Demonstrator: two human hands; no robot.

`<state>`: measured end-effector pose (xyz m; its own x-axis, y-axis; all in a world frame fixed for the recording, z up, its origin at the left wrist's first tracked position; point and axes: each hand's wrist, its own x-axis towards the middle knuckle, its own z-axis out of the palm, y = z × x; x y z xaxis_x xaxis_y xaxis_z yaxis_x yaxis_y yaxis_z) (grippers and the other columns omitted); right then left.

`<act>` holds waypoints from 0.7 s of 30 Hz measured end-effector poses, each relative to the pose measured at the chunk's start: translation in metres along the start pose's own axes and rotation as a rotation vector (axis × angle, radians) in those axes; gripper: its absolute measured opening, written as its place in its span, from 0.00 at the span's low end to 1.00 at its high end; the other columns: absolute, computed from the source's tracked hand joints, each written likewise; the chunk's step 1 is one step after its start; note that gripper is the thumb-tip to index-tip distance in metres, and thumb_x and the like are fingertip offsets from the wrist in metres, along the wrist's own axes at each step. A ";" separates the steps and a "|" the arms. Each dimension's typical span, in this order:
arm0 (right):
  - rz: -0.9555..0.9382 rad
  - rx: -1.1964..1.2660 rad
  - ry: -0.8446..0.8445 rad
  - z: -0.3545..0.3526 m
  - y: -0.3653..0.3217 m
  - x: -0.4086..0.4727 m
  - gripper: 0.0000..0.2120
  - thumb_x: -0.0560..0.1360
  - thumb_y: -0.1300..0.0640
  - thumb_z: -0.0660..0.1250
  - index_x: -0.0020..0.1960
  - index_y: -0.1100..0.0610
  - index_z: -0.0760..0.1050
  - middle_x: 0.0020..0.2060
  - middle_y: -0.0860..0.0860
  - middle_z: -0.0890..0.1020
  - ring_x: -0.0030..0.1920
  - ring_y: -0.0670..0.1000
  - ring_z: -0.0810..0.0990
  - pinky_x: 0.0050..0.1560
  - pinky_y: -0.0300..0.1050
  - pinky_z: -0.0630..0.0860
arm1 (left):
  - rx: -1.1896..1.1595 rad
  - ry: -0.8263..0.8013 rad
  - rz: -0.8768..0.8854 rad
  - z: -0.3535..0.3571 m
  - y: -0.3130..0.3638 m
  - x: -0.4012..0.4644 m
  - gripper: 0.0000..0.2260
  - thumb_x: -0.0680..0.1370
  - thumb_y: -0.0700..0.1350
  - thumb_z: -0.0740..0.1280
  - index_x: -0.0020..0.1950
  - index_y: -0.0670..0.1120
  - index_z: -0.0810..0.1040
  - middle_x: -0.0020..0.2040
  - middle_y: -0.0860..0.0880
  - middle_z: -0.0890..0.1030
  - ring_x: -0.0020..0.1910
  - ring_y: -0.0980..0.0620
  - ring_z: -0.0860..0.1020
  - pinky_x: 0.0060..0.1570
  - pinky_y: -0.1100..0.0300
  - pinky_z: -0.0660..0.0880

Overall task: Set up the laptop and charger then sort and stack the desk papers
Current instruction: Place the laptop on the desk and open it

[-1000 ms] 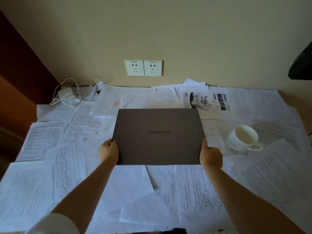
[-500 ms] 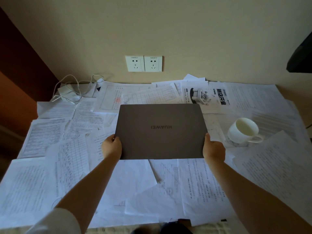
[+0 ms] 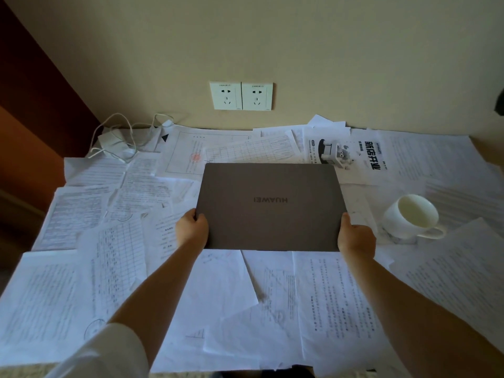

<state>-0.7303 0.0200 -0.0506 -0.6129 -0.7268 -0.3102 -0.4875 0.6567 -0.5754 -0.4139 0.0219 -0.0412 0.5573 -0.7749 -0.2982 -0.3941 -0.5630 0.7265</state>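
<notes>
Clearly I was placing the closed laptop (image 3: 270,205), both hands' fingers (image 3: 345,218) clamped on its near corners; next came the charger (image 3: 113,141), upper left.

Desk (image 3: 484,148) against wall, almost wholly covered by loose printed papers (image 3: 335,298), overlapping. White charger (image 3: 110,141) with tangled cable far left. White mug (image 3: 411,216) right, on sheets. Closed grey laptop (image 3: 270,205) mid-desk.

Dim, bluish, even light with soft, faint shadows. Wide-angle bending warps the frame edges. Lower corners are slightly blurred.
</notes>
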 end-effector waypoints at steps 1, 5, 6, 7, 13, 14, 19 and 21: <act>0.009 -0.001 -0.001 0.002 0.000 0.001 0.31 0.80 0.41 0.51 0.54 0.68 0.76 0.53 0.65 0.79 0.55 0.63 0.76 0.53 0.53 0.72 | 0.002 -0.005 0.001 0.000 0.000 0.002 0.11 0.78 0.42 0.57 0.52 0.43 0.78 0.47 0.42 0.79 0.47 0.42 0.78 0.52 0.49 0.78; 0.034 0.009 -0.002 0.007 0.000 0.002 0.31 0.80 0.40 0.51 0.57 0.68 0.75 0.54 0.65 0.78 0.55 0.63 0.77 0.53 0.52 0.72 | 0.006 -0.012 0.009 0.002 -0.001 0.009 0.10 0.79 0.42 0.57 0.51 0.43 0.77 0.48 0.42 0.79 0.47 0.42 0.77 0.52 0.48 0.77; 0.032 0.015 -0.001 0.007 0.001 0.001 0.30 0.80 0.40 0.51 0.55 0.67 0.76 0.53 0.64 0.79 0.53 0.62 0.77 0.51 0.51 0.72 | 0.003 -0.010 0.007 0.003 -0.002 0.010 0.10 0.79 0.42 0.57 0.52 0.43 0.77 0.49 0.42 0.80 0.48 0.42 0.77 0.53 0.48 0.77; 0.029 0.022 0.000 0.008 0.002 0.000 0.29 0.80 0.41 0.51 0.50 0.66 0.77 0.50 0.64 0.79 0.49 0.60 0.77 0.49 0.50 0.71 | -0.002 -0.007 0.003 0.004 -0.003 0.010 0.11 0.79 0.42 0.57 0.54 0.43 0.78 0.51 0.42 0.79 0.49 0.42 0.77 0.54 0.48 0.77; 0.069 -0.006 0.011 0.007 0.008 0.000 0.29 0.80 0.41 0.51 0.46 0.64 0.77 0.45 0.62 0.79 0.47 0.60 0.77 0.47 0.50 0.72 | -0.008 -0.001 0.003 0.007 -0.004 0.010 0.14 0.79 0.41 0.57 0.59 0.43 0.78 0.54 0.41 0.80 0.50 0.40 0.77 0.56 0.45 0.76; 0.082 -0.013 0.012 0.008 0.008 0.001 0.30 0.80 0.40 0.51 0.50 0.66 0.77 0.47 0.62 0.80 0.49 0.61 0.78 0.48 0.51 0.72 | -0.007 -0.011 -0.002 0.007 -0.003 0.009 0.14 0.78 0.41 0.57 0.59 0.43 0.79 0.54 0.41 0.80 0.50 0.40 0.77 0.56 0.45 0.76; 0.065 -0.043 -0.008 0.009 0.008 0.004 0.31 0.81 0.41 0.49 0.52 0.66 0.77 0.49 0.63 0.80 0.51 0.61 0.78 0.48 0.50 0.72 | -0.031 -0.058 -0.063 0.006 -0.003 0.005 0.17 0.78 0.42 0.58 0.66 0.46 0.74 0.60 0.44 0.78 0.57 0.41 0.76 0.59 0.46 0.75; 0.056 -0.055 -0.007 0.007 0.007 0.001 0.30 0.81 0.42 0.48 0.53 0.66 0.77 0.50 0.63 0.80 0.52 0.61 0.78 0.48 0.50 0.71 | -0.053 -0.076 -0.083 0.003 0.000 0.004 0.17 0.78 0.42 0.58 0.66 0.47 0.74 0.58 0.45 0.78 0.56 0.42 0.76 0.59 0.47 0.75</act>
<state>-0.7297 0.0228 -0.0601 -0.6363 -0.6895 -0.3461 -0.4856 0.7066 -0.5147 -0.4142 0.0183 -0.0445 0.5284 -0.7469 -0.4035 -0.3083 -0.6117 0.7286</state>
